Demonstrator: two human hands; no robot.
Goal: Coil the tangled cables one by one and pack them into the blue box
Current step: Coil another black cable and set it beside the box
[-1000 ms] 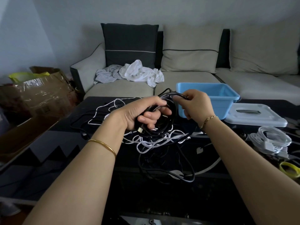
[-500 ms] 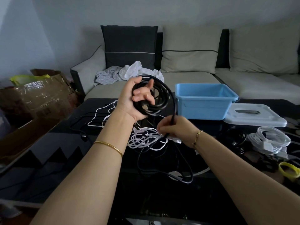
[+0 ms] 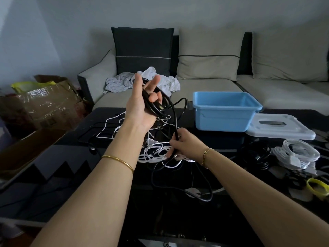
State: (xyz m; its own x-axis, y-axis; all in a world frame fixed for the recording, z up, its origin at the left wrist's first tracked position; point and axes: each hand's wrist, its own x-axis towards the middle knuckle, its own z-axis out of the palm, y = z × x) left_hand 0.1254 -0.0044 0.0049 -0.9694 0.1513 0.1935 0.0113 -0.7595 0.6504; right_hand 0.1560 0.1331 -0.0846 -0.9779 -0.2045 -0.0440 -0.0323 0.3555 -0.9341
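Several loose loops of black cable (image 3: 153, 110)

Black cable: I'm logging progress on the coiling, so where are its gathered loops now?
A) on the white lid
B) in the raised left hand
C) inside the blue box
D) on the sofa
B: the left hand holds loops of the black cable up above the table, while the right hand grips its loose strand lower down.
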